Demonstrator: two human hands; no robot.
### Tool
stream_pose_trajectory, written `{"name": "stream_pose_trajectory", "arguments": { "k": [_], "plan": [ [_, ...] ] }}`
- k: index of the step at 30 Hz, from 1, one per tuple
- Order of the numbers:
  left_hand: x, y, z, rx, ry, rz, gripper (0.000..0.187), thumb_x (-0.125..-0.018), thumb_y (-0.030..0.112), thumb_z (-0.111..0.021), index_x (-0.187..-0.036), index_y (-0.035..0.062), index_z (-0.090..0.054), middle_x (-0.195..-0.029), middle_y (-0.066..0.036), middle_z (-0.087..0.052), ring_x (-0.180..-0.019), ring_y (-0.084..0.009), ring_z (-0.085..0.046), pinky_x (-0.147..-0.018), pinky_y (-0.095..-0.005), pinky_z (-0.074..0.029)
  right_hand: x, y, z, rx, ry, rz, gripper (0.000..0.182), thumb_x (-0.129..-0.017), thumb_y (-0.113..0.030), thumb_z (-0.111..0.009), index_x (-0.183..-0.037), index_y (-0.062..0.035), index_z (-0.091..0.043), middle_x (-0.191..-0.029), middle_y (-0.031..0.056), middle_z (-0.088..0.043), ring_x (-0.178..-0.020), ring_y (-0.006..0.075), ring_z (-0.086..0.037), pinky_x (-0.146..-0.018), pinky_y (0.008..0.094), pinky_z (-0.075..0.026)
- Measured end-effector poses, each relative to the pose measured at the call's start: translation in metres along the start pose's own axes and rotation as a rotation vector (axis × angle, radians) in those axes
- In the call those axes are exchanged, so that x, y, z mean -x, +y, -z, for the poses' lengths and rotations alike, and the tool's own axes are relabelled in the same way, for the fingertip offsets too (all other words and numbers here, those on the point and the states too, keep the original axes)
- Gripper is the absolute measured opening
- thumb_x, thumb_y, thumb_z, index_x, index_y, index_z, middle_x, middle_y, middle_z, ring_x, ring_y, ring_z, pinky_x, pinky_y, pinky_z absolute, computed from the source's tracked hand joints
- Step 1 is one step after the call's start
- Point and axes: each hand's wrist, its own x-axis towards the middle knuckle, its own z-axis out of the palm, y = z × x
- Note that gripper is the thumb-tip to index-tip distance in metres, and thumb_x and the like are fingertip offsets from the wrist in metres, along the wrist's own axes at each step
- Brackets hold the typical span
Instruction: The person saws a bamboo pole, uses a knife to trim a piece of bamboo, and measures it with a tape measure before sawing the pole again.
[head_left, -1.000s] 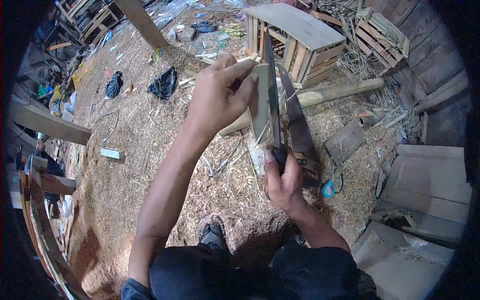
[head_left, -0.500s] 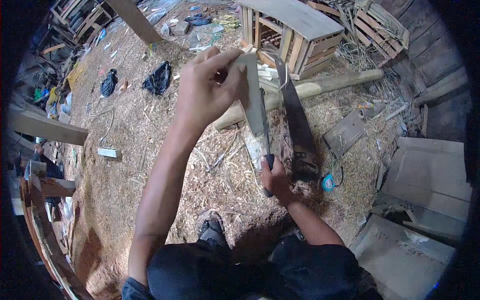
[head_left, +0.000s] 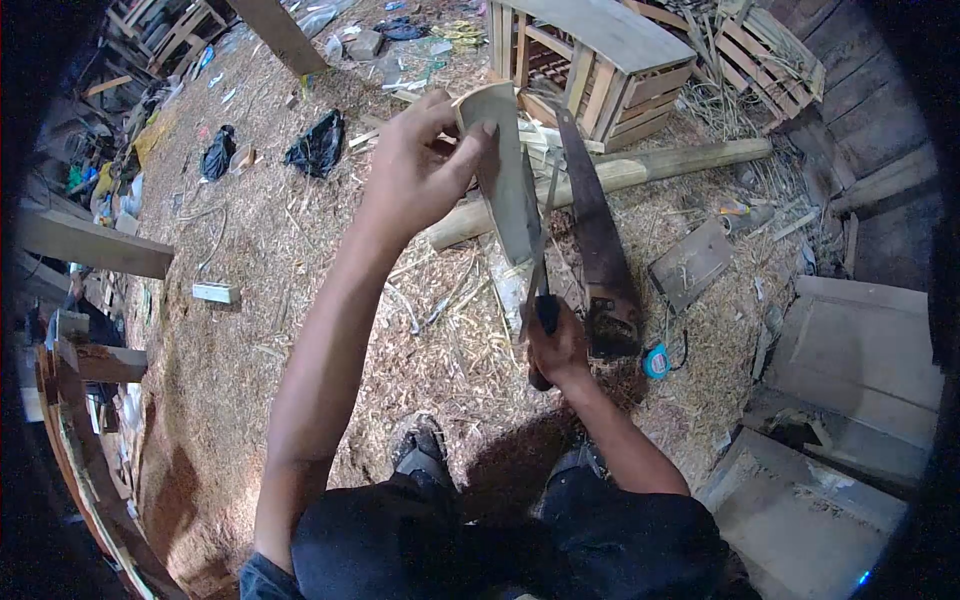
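Near twelve o'clock, just above the middle of the view, a thin wooden board (head_left: 505, 180) stands tilted over the shavings, its broad face dull grey-tan, its top edge paler and slightly curved, its lower end narrower. The left hand (head_left: 430, 165), at eleven o'clock, pinches its upper part, thumb on the face and fingers bent at the far side. At four o'clock the right hand (head_left: 560, 350) is clenched around the black handle of a knife (head_left: 547, 312); the blade points toward twelve beside the board's lower end, and whether they touch cannot be told. A handsaw (head_left: 603, 245) lies at two o'clock, a round pole (head_left: 670, 168) passes behind the board, and a blue tape measure (head_left: 656, 362) rests between three and four.
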Motion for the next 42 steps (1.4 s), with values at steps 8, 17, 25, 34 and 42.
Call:
{"name": "stream_pose_trajectory", "arguments": {
  "k": [8, 17, 25, 34, 42],
  "plan": [
    [-0.005, 0.018, 0.017, 0.118, -0.275, 0.401, 0.024, -0.092, 0.02, -0.068, -0.103, -0.0015, -0.069, -0.102, -0.004, -0.067, -0.089, -0.0077, -0.058, -0.077, -0.0251, -0.048, 0.011, -0.091, 0.037, -0.338, -0.027, 0.095, 0.021, -0.091, -0.018, -0.067, -0.1, -0.0023, -0.057, -0.081, 0.002, -0.059, -0.067, 0.01, -0.053, -0.061, 0.0279, -0.044],
    [-0.013, -0.022, -0.005, 0.616, -0.143, 0.183, 0.066, -0.1, 0.05, -0.04, -0.143, 0.0009, -0.04, -0.126, -0.015, -0.061, -0.114, -0.0211, -0.057, -0.1, -0.038, -0.042, 0.016, -0.04, 0.025, -0.307, 0.042, -0.005, 0.018, -0.09, -0.018, -0.068, -0.09, -0.0038, -0.057, -0.077, 0.0009, -0.059, -0.067, 0.0082, -0.053, -0.062, 0.0274, -0.043],
    [-0.017, -0.012, -0.015, 0.873, -0.13, 0.326, 0.075, -0.099, 0.063, -0.024, -0.134, 0.0017, -0.048, -0.102, -0.012, -0.063, -0.099, -0.0247, -0.061, -0.095, -0.0411, -0.046, 0.026, -0.01, 0.017, -0.245, -0.004, -0.182, 0.021, -0.092, -0.02, -0.067, -0.082, -0.0051, -0.055, -0.057, -0.0006, -0.051, -0.045, 0.009, -0.049, -0.041, 0.0271, -0.037],
    [-0.004, -0.048, -0.011, 0.91, 0.197, 0.446, 0.062, -0.098, 0.062, -0.034, -0.121, 0.0071, -0.052, -0.104, -0.008, -0.057, -0.097, -0.0222, -0.055, -0.091, -0.0404, -0.044, 0.026, 0.014, 0.005, -0.212, 0.065, -0.226, 0.028, -0.088, -0.029, -0.071, -0.08, -0.0031, -0.063, -0.063, 0.002, -0.06, -0.056, 0.0128, -0.053, -0.056, 0.0326, -0.044],
    [0.016, -0.009, -0.036, 0.449, 0.176, 0.06, 0.026, -0.102, 0.031, -0.049, -0.103, 0.0054, -0.045, -0.086, -0.003, -0.053, -0.078, -0.0102, -0.049, -0.074, -0.0258, -0.043, 0.032, 0.019, -0.011, -0.036, 0.179, 0.049, 0.022, -0.089, -0.024, -0.07, -0.088, -0.0037, -0.064, -0.071, 0.0066, -0.064, -0.062, 0.0166, -0.059, -0.059, 0.0342, -0.047]
  ]
}}
